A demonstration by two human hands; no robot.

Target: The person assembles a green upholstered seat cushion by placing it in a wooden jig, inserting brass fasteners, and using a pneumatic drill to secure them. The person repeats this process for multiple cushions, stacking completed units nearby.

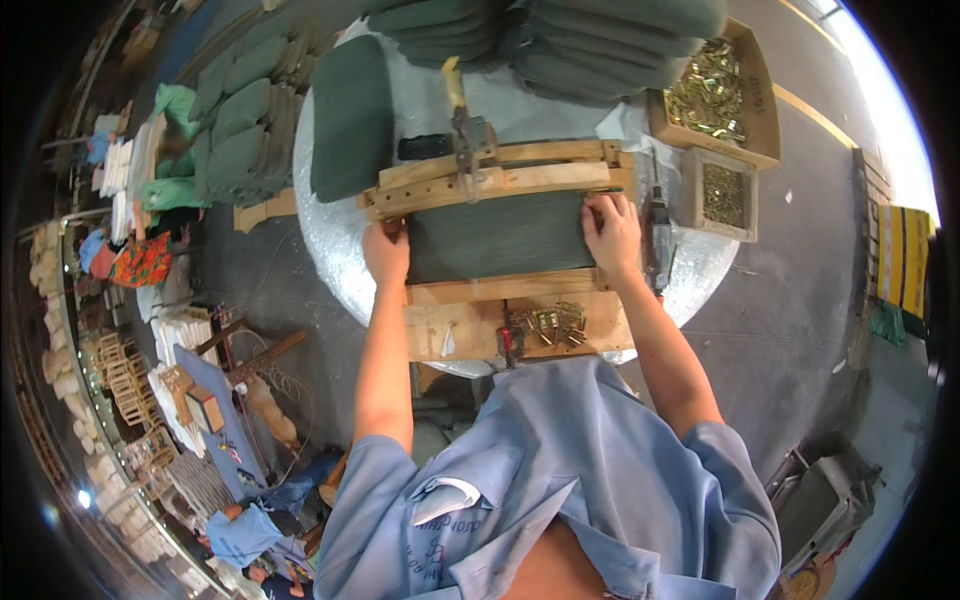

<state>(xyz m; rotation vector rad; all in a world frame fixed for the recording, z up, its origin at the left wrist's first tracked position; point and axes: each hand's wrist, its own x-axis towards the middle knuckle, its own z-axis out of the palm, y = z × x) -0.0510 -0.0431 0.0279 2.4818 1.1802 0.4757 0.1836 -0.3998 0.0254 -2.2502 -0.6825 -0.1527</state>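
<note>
L hand & R hand at opp. ends of dk green panel — both part-closed, fingers curled near its upper corners; can't tell if either grips it. Panel lies betw. wooden bars, mid. of shiny silvery surface. Near side: small brassy pcs on board. Just R of R hand — power driver; farther up, cardboard box w/ metal bits.

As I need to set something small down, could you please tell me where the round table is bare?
Bare tabletop shows between the left hand, the flat green pad and the left rim; another patch lies between the grey tool, the shallow tray and the right rim. The far side is crowded with stacked pads and a cardboard box.
</note>
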